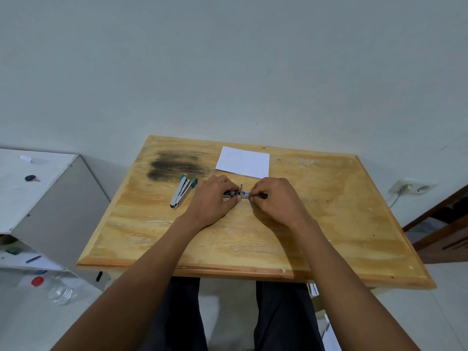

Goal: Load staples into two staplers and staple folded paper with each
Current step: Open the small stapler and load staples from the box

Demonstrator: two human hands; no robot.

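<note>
A worn wooden table (pixel 329 224) with a dark smudge stands against a pale wall, with a white cabinet (pixel 38 183) to its left and a wall socket (pixel 411 187) to its right. At the table's middle a dark metal stapler (pixel 244 194) lies crosswise, the left hand (pixel 214 198) curled round its left end and the right hand (pixel 274 198) pinching its right part; any marking on it is too small to read. A teal-tipped stapler (pixel 181 192) lies hinged open just left of the hands, and the folded white paper (pixel 242 162) rests beyond them, unmarked as far as can be seen.
</note>
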